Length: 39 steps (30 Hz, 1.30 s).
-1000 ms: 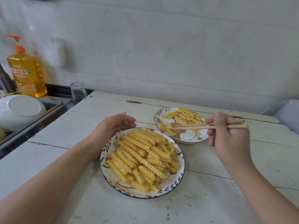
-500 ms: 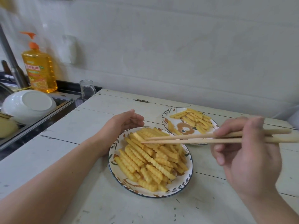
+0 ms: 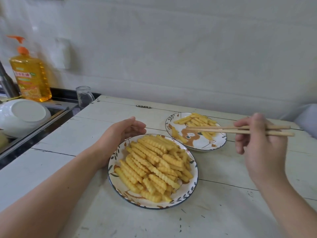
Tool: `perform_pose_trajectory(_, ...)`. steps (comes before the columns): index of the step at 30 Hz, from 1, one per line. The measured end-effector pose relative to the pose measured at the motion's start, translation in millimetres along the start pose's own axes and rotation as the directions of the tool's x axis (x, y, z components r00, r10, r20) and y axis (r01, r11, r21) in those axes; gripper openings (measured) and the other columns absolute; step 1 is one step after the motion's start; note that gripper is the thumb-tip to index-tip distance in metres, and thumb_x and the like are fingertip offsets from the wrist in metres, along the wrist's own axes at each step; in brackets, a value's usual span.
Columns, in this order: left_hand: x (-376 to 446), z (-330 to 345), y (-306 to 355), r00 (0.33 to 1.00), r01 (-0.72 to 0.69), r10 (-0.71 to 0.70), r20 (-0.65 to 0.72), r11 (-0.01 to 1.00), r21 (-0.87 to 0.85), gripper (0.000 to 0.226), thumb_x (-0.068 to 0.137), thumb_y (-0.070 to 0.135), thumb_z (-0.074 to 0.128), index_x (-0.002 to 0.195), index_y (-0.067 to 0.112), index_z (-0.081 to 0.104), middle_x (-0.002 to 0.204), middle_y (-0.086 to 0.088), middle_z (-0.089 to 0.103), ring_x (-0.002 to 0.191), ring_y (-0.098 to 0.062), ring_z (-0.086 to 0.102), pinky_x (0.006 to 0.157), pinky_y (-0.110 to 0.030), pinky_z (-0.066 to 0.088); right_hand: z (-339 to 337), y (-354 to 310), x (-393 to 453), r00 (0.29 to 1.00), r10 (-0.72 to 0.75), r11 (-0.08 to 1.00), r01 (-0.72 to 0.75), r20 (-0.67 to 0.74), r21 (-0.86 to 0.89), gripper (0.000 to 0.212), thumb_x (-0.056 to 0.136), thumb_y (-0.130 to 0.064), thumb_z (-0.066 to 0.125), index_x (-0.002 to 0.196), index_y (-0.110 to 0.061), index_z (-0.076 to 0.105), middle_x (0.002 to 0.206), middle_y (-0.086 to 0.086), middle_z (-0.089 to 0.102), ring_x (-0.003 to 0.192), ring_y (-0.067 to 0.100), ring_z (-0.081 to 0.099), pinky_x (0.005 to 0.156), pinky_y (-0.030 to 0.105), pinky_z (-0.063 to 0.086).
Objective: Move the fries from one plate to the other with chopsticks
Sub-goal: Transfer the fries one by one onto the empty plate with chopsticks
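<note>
A near plate [image 3: 192, 189] with a dark rim holds a big heap of crinkle-cut fries [image 3: 152, 165]. Behind it to the right, a far plate [image 3: 212, 143] with a bear drawing carries a smaller lot of fries [image 3: 197, 120]. My right hand [image 3: 259, 145] grips a pair of wooden chopsticks [image 3: 223, 129]; their tips hover over the far plate and hold no fry. My left hand [image 3: 120, 134] rests on the table against the near plate's left rim, fingers loosely curved.
The white plank table [image 3: 223, 212] runs to a wall behind. At left lies a sink with an upturned white bowl [image 3: 22, 115], an orange detergent bottle [image 3: 30, 74] and a small glass [image 3: 84, 96]. A pale object [image 3: 307, 119] sits at far right.
The chopsticks' tips went from the far plate over to the near plate's fries, then back above the far plate. My left hand stayed by the near plate.
</note>
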<state>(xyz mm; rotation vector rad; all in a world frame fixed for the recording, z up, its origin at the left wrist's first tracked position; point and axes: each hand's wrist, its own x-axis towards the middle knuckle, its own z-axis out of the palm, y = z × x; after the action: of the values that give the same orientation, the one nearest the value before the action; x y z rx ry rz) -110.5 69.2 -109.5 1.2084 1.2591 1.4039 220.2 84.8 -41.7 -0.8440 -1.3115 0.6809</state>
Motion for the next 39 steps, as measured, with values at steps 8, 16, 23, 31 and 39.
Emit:
perform_pose_trajectory(8, 5, -6, -2, 1.000, 0.012, -0.012, 0.014, 1.000, -0.014, 0.047, 0.090, 0.055, 0.055, 0.099, 0.022, 0.087, 0.112, -0.012, 0.081, 0.117, -0.027, 0.074, 0.121, -0.050, 0.041, 6, 19, -2, 0.995, 0.029, 0.991, -0.016, 0.099, -0.133, 0.043, 0.106, -0.036, 0.047, 0.075, -0.015, 0.069, 0.053, 0.000, 0.055, 0.045, 0.012, 0.047, 0.042, 0.024, 0.037)
perform_pose_trajectory(16, 4, -3, -2, 1.000, 0.001, -0.002, 0.019, 1.000, 0.031, 0.045, 0.103, 0.047, 0.049, 0.103, 0.020, 0.085, 0.112, -0.009, 0.081, 0.114, -0.022, 0.075, 0.117, -0.043, 0.044, 5, -6, 3, 0.995, 0.073, 0.976, -0.058, -0.064, 0.211, 0.063, 0.108, -0.041, 0.038, 0.057, -0.019, 0.068, 0.051, 0.003, 0.053, 0.040, 0.020, 0.041, 0.040, 0.024, 0.030)
perform_pose_trajectory(23, 0, 0, 1, 1.000, -0.018, 0.018, -0.002, 1.000, 0.023, 0.044, 0.100, 0.047, 0.050, 0.101, 0.018, 0.085, 0.112, -0.011, 0.081, 0.113, -0.024, 0.075, 0.111, -0.039, 0.047, 22, -1, -7, 0.979, 0.163, 0.957, -0.188, 0.124, 0.222, 0.056, 0.095, -0.054, 0.044, 0.063, -0.017, 0.071, 0.055, 0.010, 0.051, 0.041, 0.021, 0.038, 0.044, 0.025, 0.030)
perform_pose_trajectory(31, 9, -6, -5, 1.000, -0.003, 0.003, 0.025, 1.000, 0.009, 0.047, 0.095, 0.049, 0.048, 0.099, 0.024, 0.087, 0.112, -0.011, 0.081, 0.116, -0.026, 0.074, 0.117, -0.045, 0.044, 6, 9, 12, 0.979, 0.192, 0.969, -0.177, -0.073, 0.171, 0.053, 0.106, -0.040, 0.046, 0.064, -0.017, 0.068, 0.054, 0.001, 0.052, 0.040, 0.018, 0.037, 0.043, 0.024, 0.029)
perform_pose_trajectory(39, 6, -4, -5, 1.000, -0.017, 0.017, 0.016, 1.000, 0.025, 0.046, 0.098, 0.048, 0.048, 0.102, 0.020, 0.085, 0.112, -0.010, 0.081, 0.115, -0.024, 0.075, 0.115, -0.043, 0.045, 29, 28, 0, 0.991, 0.119, 0.991, -0.115, 0.062, -0.063, 0.040, 0.104, -0.038, 0.049, 0.079, -0.013, 0.067, 0.054, -0.001, 0.054, 0.040, 0.013, 0.047, 0.041, 0.022, 0.038)
